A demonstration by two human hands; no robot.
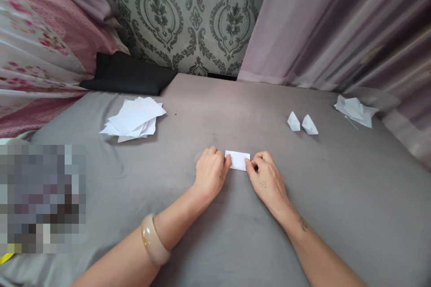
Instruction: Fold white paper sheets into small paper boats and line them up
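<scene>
While I'm watching from a distance, the wide grey cloth-covered surface (239, 242) is filling much of my view. The bare left hand (210, 172) and bare right hand (270, 183) are pinching the small white rectangle of folded paper (239, 161), one at each short end. I'm figuring it's light, crisp but easily creased, so I'd be keeping to those ends. It's sitting between the hands, thumbs (228, 162) overlapping its edges; I'm not clearly seeing the other fingertips.

stack (136, 115) left, paper (239, 160) — centre, folded pieces (294, 122) right
</scene>
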